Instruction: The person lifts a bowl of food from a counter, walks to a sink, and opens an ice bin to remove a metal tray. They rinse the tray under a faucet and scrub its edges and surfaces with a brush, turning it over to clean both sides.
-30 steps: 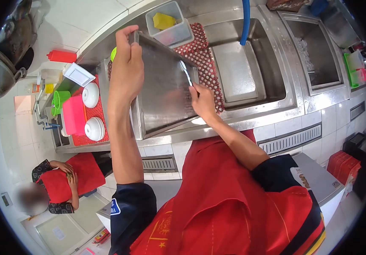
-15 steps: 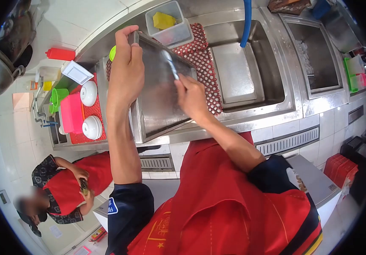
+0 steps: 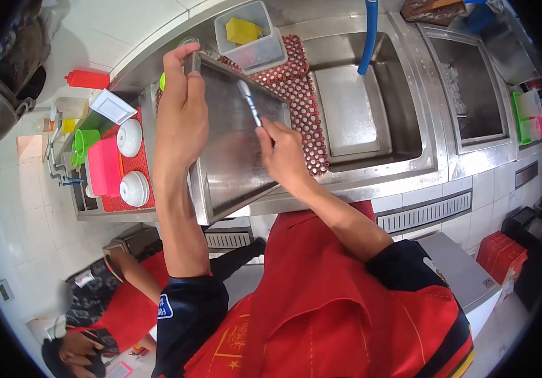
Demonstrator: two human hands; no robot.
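Note:
My left hand [image 3: 181,113] grips the far left corner of a rectangular metal tray [image 3: 233,157], which is tilted up over the steel counter. Its thumb lies along the rim, with the other fingers curled over the edge. In my right hand [image 3: 283,151] is a slim silver utensil [image 3: 249,101], pinched between thumb and fingers. The utensil's wider end points away from me, over the tray's inner face. Whether that end is a blade or a spoon bowl cannot be made out, nor whether it touches the metal.
Right of the tray are a red perforated mat [image 3: 308,120] and a steel sink [image 3: 353,113] below a blue hose [image 3: 369,38]. A clear plastic box [image 3: 271,53] holds a yellow sponge. White bowls [image 3: 134,189] and a pink container [image 3: 104,167] stand left. A co-worker [image 3: 126,296] bends nearby.
The tray and my left hand have shifted slightly left and down in view. The utensil has swung a little leftward over the tray. The co-worker has bent lower and moved toward me.

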